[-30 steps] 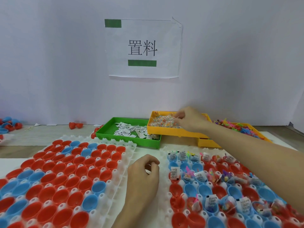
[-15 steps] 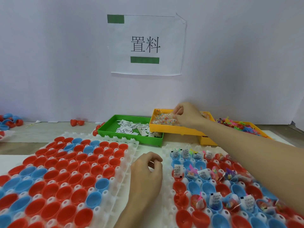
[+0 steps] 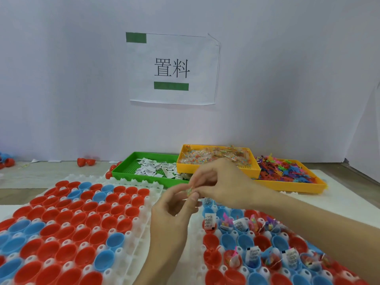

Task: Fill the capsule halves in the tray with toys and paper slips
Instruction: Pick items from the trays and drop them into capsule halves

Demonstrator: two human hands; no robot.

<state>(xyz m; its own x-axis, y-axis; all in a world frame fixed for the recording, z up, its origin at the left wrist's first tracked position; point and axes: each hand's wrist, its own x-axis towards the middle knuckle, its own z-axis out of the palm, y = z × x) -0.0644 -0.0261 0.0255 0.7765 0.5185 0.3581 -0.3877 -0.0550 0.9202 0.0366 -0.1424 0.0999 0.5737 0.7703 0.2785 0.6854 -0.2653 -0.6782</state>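
Note:
My left hand [image 3: 174, 212] and my right hand [image 3: 222, 182] meet above the gap between two white trays, both pinching a small clear toy packet [image 3: 189, 191] with coloured bits inside. The right tray [image 3: 197, 241] holds red and blue capsule halves [image 3: 230, 241], many with paper slips [image 3: 209, 220] and toys. The left tray [image 3: 152, 190] carries bare red and blue halves [image 3: 88, 206]. Behind stand a green tray [image 3: 123, 171] of paper slips, a yellow tray [image 3: 213, 171] of clear packets and another yellow tray [image 3: 298, 187] of coloured plastic toys.
A white wall with a printed sign [image 3: 172, 68] closes off the back. Loose red capsule halves [image 3: 86, 162] lie by the wall on the table. More red and blue halves [image 3: 6, 160] sit at the far left edge.
My right hand left the yellow packet tray and came back toward me with a packet. My left hand rose from the table to meet it and pinch the same packet.

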